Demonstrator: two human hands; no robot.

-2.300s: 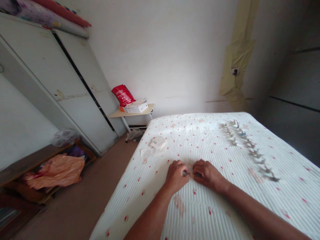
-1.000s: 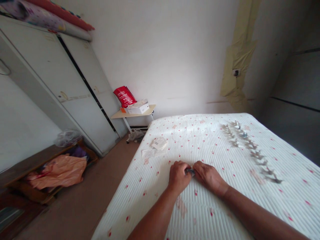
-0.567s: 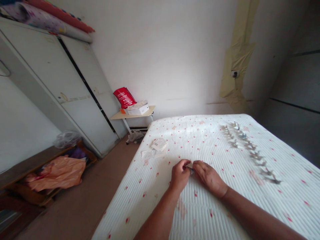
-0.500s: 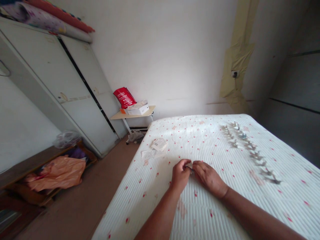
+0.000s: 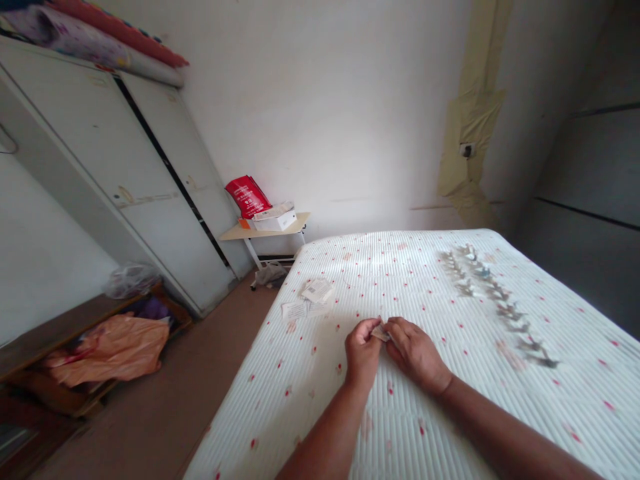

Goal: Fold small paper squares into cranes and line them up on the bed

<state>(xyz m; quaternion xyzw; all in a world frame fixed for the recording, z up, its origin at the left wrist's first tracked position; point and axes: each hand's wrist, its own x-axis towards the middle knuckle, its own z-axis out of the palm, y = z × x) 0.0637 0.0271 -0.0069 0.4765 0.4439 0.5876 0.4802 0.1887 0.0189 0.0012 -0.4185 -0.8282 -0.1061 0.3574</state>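
Observation:
Between my two hands is a small folded piece of printed paper (image 5: 381, 333), mostly covered by fingers. My left hand (image 5: 363, 347) pinches its left side with thumb and forefinger. The right side is gripped by my right hand (image 5: 416, 350), whose fingertips are curled and partly hidden. Both hands are just over the bed (image 5: 320, 393), which has a white ribbed cover with small red flowers. Beyond my left hand lie several loose squares of printed paper (image 5: 317, 291). To the right, small folded paper figures (image 5: 500, 293) stand in two rows, somewhat blurred.
Past the bed's far left corner stands a small table (image 5: 235, 232) with a red bag (image 5: 248, 195) and a white box (image 5: 280, 219). A grey cabinet (image 5: 165, 193) is at the left, near a wooden bench (image 5: 50, 313) with an orange plastic bag (image 5: 115, 343).
More of the folded paper's pale printed face now shows between my fingers. My hands stay in nearly the same place, and the view has shifted slightly.

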